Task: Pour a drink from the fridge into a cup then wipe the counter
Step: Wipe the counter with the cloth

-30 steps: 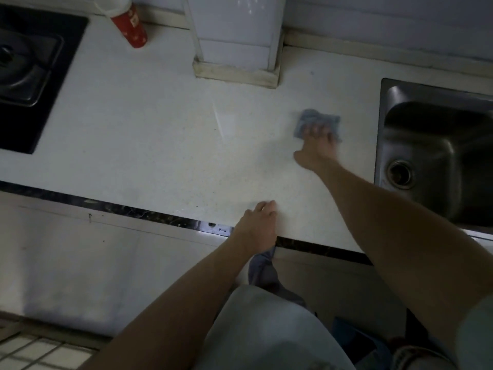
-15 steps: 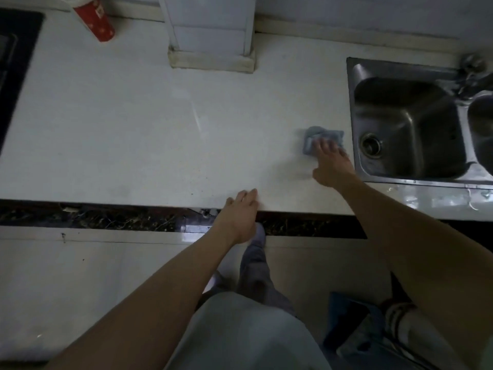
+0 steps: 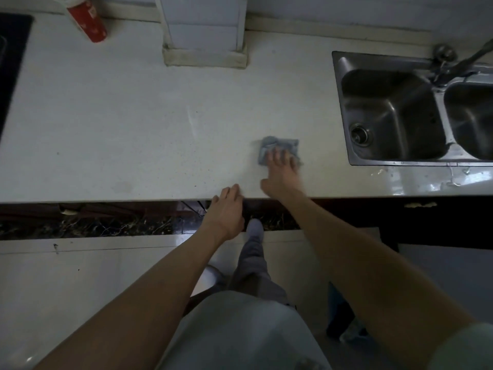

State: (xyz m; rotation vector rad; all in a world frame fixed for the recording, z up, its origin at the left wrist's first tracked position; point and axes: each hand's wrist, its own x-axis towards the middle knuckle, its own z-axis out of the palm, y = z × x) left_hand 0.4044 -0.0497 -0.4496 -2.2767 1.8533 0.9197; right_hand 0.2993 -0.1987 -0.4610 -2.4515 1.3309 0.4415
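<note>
**Grey cloth pressed flat near the worktop's front edge**

Grey cloth (image 3: 278,149) lies on the pale worktop (image 3: 120,124) near its front edge, left of the steel sink (image 3: 394,113). The right hand (image 3: 280,173) rests on it palm down, fingers spread and flat, pinning rather than gripping. The left hand (image 3: 228,209) is loosely open, fingertips hooked over the front edge, holding nothing. A red cup (image 3: 86,18) stands at the back edge, its rim cut off. The sink's second basin runs out of view. Dim light blurs the right hand.
</note>
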